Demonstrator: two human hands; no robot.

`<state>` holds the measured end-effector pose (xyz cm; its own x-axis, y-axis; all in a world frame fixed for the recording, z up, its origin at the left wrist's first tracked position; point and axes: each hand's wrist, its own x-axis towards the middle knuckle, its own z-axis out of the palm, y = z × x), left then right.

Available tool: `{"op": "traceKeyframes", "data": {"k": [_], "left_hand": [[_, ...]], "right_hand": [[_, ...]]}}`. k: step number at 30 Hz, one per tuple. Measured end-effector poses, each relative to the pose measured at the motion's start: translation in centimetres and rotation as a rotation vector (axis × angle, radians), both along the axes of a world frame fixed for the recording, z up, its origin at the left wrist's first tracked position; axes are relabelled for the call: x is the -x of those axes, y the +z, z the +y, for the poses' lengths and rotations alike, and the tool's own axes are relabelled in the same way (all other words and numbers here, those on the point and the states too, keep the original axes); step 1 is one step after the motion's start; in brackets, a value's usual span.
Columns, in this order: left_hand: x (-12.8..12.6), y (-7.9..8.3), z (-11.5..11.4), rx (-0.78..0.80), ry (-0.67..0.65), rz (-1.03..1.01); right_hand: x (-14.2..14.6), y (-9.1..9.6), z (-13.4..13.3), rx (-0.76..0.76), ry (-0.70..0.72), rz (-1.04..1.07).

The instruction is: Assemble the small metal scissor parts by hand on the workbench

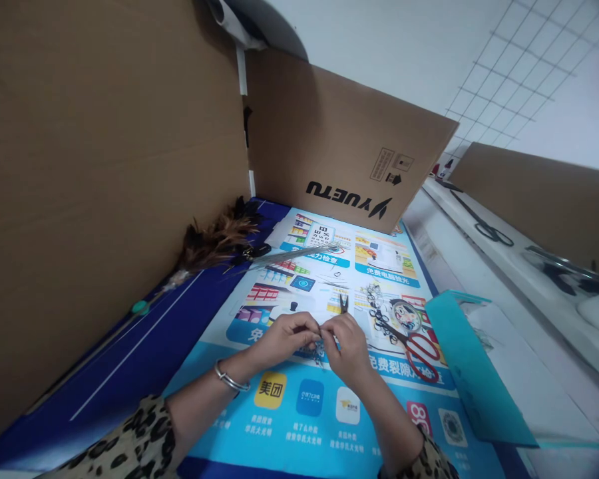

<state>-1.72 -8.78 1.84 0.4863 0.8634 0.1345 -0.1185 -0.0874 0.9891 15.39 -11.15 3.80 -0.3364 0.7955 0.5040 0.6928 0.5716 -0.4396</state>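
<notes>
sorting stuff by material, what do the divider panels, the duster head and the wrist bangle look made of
Divider panels: brown cardboard, matte, with printed box markings.
Duster head: feathers, it seems, brown and black with wispy tips.
Wrist bangle: probably metal, silvery with bright glints.

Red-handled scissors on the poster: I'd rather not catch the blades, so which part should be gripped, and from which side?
Probably the red loops of the red-handled metal scissors, approached from the lower right, beside the teal folder. They lie flat with loops on that side and blades pointing up-left toward dark clutter. The right hand and left hand pinch a small dark piece.
</notes>
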Motion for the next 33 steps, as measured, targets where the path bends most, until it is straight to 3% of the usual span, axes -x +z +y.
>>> {"op": "traceKeyframes", "data": {"k": [11, 18, 24, 33], "left_hand": [[-0.2, 0.0, 0.1, 0.112, 0.012, 0.004], [0.2, 0.0, 1.1, 0.209, 0.139, -0.085], [0.2, 0.1, 0.9, 0.179, 0.074, -0.075], [0.1, 0.2, 0.7, 0.164, 0.027, -0.041]], "right_hand": [[0.5, -0.7, 0.2, 0.019, -0.049, -0.031], [0.4, 0.1, -0.1, 0.105, -0.046, 0.089], [0.3, 0.0, 0.0, 0.1, -0.052, 0.174], [0.4, -0.3, 0.1, 0.037, -0.017, 0.101]]}}
